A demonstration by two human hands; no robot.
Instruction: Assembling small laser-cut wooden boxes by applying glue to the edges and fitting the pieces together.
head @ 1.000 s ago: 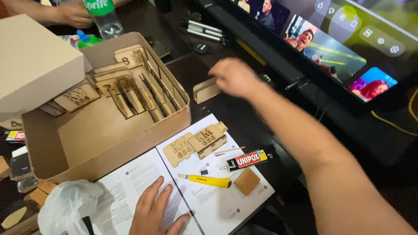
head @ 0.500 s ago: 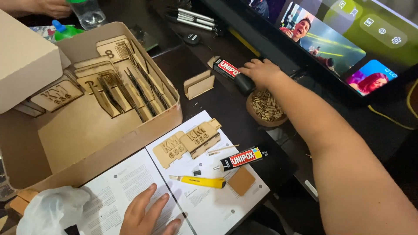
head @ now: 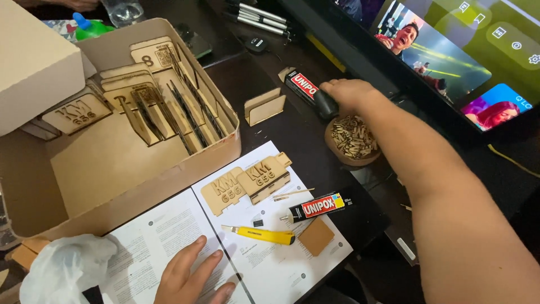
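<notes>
Right hand (head: 350,93) reaching across dark counter (head: 292,135), fingers wrapped around capped end of black-and-red glue tube (head: 306,92); thumb side hidden, so exact grip probably a loose clasp rather than a pinch. Tube lying flat on counter, near far edge, just beside small wooden stand (head: 264,106) and touching or close to round dish (head: 353,139) of small wooden pieces. Long axis running from upper left to lower right in head view: crimped tail toward upper left, cap end toward lower right, under hand. Low, flat placement consistent with a tube resting on counter, not lifted.

Left hand (head: 194,278) flat on open booklet (head: 247,264), fingers spread, palm down, apparently pinning pages open at near edge. Nothing pinched.

On booklet: second glue tube (head: 319,206), long axis nearly left to right, cap end left; yellow cutter (head: 260,234) just below it, blade end left; two laser-cut wooden plates (head: 247,183) overlapping; small brown square (head: 316,236) at page corner.

Open cardboard box (head: 112,169) at left, wooden sheets leaning upright against its far wall. White plastic bag (head: 62,270) at lower left. Lit screen (head: 450,50) tilted along counter's far side.
</notes>
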